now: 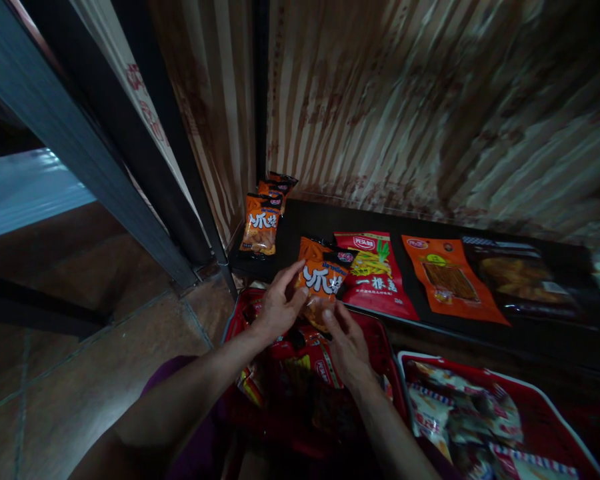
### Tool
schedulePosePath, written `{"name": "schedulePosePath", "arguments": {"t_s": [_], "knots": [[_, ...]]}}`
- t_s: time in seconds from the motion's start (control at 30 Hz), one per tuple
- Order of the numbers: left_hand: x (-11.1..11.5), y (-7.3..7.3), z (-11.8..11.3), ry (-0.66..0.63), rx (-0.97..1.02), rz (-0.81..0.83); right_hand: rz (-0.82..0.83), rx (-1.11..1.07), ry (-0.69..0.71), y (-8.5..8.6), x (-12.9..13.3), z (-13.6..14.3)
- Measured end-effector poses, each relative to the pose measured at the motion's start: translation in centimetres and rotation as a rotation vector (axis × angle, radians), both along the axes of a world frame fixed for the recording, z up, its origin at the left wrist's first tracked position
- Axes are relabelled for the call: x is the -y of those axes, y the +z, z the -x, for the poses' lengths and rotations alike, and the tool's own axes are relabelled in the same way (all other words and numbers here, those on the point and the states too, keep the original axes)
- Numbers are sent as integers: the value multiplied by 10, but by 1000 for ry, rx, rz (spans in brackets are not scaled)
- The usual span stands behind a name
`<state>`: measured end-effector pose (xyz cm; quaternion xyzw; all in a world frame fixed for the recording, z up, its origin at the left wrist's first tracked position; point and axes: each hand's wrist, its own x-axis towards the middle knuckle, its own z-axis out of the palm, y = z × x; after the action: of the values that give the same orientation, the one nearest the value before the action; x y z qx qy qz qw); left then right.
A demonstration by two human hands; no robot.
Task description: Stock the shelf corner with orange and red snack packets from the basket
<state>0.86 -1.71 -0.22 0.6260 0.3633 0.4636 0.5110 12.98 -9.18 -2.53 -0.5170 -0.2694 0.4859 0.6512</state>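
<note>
An orange and black snack bag (322,279) is held upright between my two hands, above the front edge of the dark shelf. My left hand (280,303) grips its left side, thumb on the front. At its lower right edge, the fingers of my right hand (349,341) pinch the bag. Matching orange snack bags (261,225) stand in a short row at the shelf's left end. Just right of the held bag lies a red snack bag (377,275), partly hidden by it. Below my hands is a red basket (399,383) with several assorted snack bags.
An orange flat pouch (450,277) and a dark snack bag (523,273) lie farther right on the black shelf (313,220). A second red basket (535,390) holds white packets. Metal posts (145,133) rise at left, and wrinkled printed sheeting (405,107) hangs behind.
</note>
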Motion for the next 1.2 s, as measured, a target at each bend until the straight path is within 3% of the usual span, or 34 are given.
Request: {"name": "schedulePosePath", "arguments": {"t_s": [0.23, 0.57, 0.67, 0.77, 0.93, 1.2], "knots": [[2, 5, -1, 35, -96, -29, 18, 76, -32, -15, -2, -3], [-4, 4, -10, 63, -83, -57, 68, 116, -78, 26, -18, -8], [-24, 4, -23, 145, -39, -52, 33, 111, -55, 36, -47, -19], [-58, 9, -40, 242, -9, -109, 20, 108, -52, 42, -91, -32], [-116, 16, -70, 362, -72, -107, 33, 210, -105, 38, -169, -57], [-161, -12, -105, 458, -164, -107, 51, 383, -177, 7, -251, -77]]}}
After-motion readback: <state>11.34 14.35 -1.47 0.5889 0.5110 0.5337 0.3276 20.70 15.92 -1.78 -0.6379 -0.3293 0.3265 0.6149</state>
